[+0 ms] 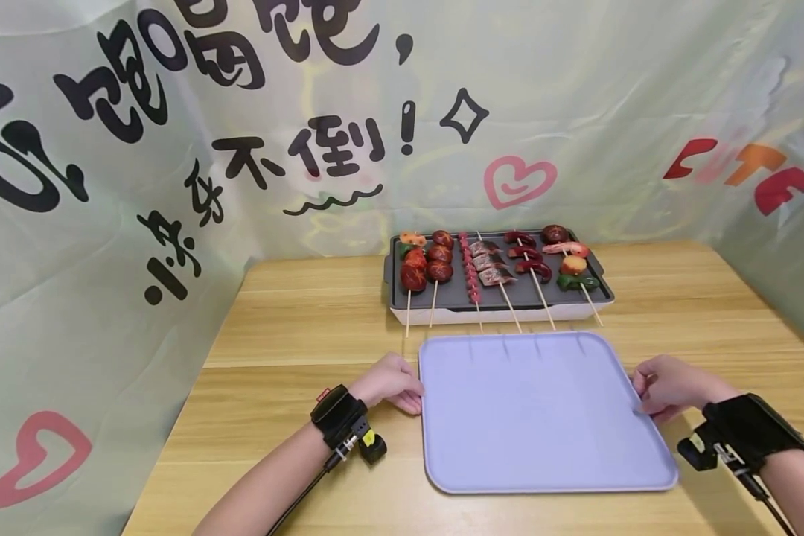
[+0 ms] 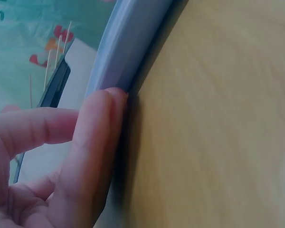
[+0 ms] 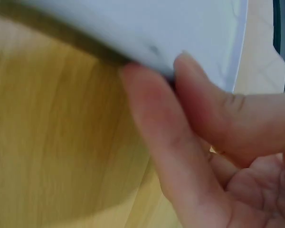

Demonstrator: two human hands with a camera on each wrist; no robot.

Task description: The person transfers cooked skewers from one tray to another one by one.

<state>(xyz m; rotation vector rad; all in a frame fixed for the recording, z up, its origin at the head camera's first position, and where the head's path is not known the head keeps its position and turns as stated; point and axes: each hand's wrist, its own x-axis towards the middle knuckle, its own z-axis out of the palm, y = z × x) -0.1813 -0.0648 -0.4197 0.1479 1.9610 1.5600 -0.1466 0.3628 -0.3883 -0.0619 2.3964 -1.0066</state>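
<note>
Nearest the camera, a pale lilac tray (image 1: 536,417) is seen lying flat on the wooden counter (image 1: 295,357), its near edge close to the counter's front. The tray's left rim is touched by the left hand (image 1: 390,381): in the left wrist view a finger (image 2: 92,156) is laid along the rim (image 2: 123,47) with the thumb held apart above it, so the hand is taken as resting against the rim with fingers fairly straight rather than clenched round it. The right rim is grasped by the right hand (image 1: 670,387); in the right wrist view the edge is pinched between the thumb (image 3: 218,109) on top and a finger (image 3: 171,156) beneath, and the edge there appears slightly lifted off the wood, a shadow being seen under it. A black wrist strap with a small camera is worn on each forearm, and a cable is trailed from each. Just beyond the tray, nearly touching its far edge, a grill pan (image 1: 502,301) with a dark plate and white base is set on the counter. Six skewers (image 1: 472,272) are laid side by side on it, loaded with mushrooms, sausage pieces, fish slices, shrimp and peppers, their sticks pointing over the pan's front toward the tray. Behind and on both sides, a pale green backdrop (image 1: 174,149) printed with black characters and pink hearts is hung.
</note>
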